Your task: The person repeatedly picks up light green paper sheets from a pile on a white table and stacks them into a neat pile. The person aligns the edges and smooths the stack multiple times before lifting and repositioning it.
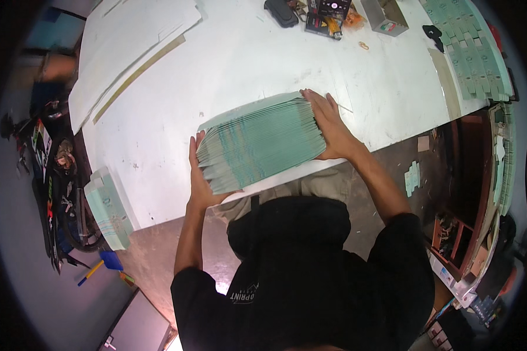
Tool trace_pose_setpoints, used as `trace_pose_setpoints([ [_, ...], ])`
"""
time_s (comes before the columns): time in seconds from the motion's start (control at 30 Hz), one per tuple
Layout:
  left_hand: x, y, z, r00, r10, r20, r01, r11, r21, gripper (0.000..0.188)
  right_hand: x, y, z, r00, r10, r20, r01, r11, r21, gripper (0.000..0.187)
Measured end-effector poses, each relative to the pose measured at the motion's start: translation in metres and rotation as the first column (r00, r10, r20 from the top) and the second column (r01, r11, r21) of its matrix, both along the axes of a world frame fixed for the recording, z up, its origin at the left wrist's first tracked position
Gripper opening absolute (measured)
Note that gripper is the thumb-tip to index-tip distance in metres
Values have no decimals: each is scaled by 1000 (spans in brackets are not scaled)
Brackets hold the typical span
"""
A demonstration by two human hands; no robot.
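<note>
A thick stack of flat pale green printed cartons (269,143) rests at the near edge of the white table (152,140), its many thin edges fanned toward me. My left hand (202,186) is closed on the left end of the stack, with fingers up the far side and the thumb along the near corner. Gripping the right end, my right hand (331,127) lies with its palm against the edges and fingertips at the far right corner. Blue print runs in bands across the left part of the edges. Some fingers are hidden behind the stack.
Large white sheets (140,35) lie at the far left. At the back are a dark case (281,13), a phone-like screen (335,7) and an open grey box (385,17). More green cartons (477,58) cover the far right; another green bundle (108,210) stands beyond the table's left edge.
</note>
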State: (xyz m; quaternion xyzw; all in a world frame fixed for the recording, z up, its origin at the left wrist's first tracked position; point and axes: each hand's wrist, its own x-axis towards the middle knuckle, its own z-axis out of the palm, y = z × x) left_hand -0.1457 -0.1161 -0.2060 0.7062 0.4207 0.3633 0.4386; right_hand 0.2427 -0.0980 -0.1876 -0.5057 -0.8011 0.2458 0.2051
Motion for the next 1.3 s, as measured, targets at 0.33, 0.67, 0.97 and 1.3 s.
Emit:
trace_pose_setpoints([
  [0.33,13,-4,22,996,-29,-80,23,997,-79,155,1,5,16,997,-82,17,82,997,1,166],
  [0.67,6,-30,1,983,171,-69,-179,976,-128,121,-18,-19,9,985,-140,-99,135,989,-55,141],
  [0.97,-20,-22,-6,962,13,-272,0,999,49,155,-8,-14,17,999,43,13,-44,997,58,155],
  [1.3,-13,-19,-21,924,356,-137,-373,919,-127,122,-22,-7,-2,967,-57,-249,71,997,45,137],
])
